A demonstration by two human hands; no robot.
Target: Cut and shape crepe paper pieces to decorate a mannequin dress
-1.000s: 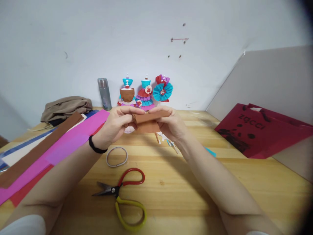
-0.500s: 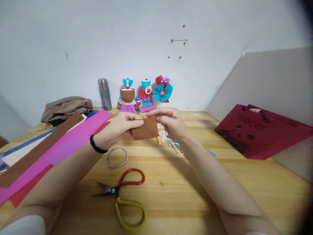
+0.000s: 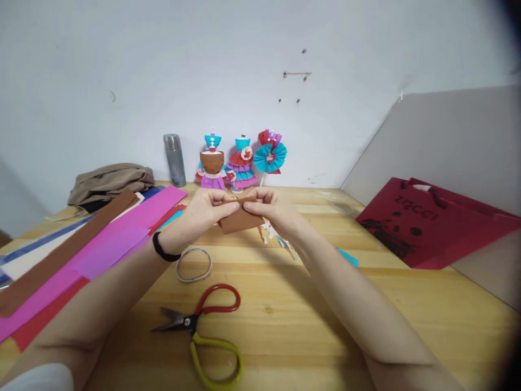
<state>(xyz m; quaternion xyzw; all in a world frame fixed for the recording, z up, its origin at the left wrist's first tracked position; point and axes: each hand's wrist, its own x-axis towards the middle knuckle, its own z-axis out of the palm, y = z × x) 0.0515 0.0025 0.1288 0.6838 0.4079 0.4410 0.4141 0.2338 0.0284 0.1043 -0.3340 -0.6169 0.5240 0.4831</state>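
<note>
Between my hands, above the table, is a small piece of brown crepe paper (image 3: pixel 241 218). My left hand (image 3: pixel 209 209) pinches its upper left edge between thumb and fingers. On the upper right edge, my right hand (image 3: pixel 272 209) pinches it the same way, the two thumbs lying close together. White and coloured paper scraps (image 3: pixel 272 232) lie on the table beyond my right wrist. Nearer to me, a ring of tape (image 3: pixel 194 265) sits below my left hand. Scissors (image 3: pixel 191 323) with one red and one yellow handle lie with their blades apart.
Paper strips (image 3: pixel 118 228) in several colours spread across the left, beside a brown cloth (image 3: pixel 112 182). A flask (image 3: pixel 174 160) and miniature paper dresses (image 3: pixel 242 163) stand by the wall. A red paper bag (image 3: pixel 431 222) lies at right, near a blue scrap (image 3: pixel 347 257).
My right hand's fingers have come down onto the brown paper's top edge and now pinch it, thumb in front. My left hand keeps its hold. The view has shifted slightly.
</note>
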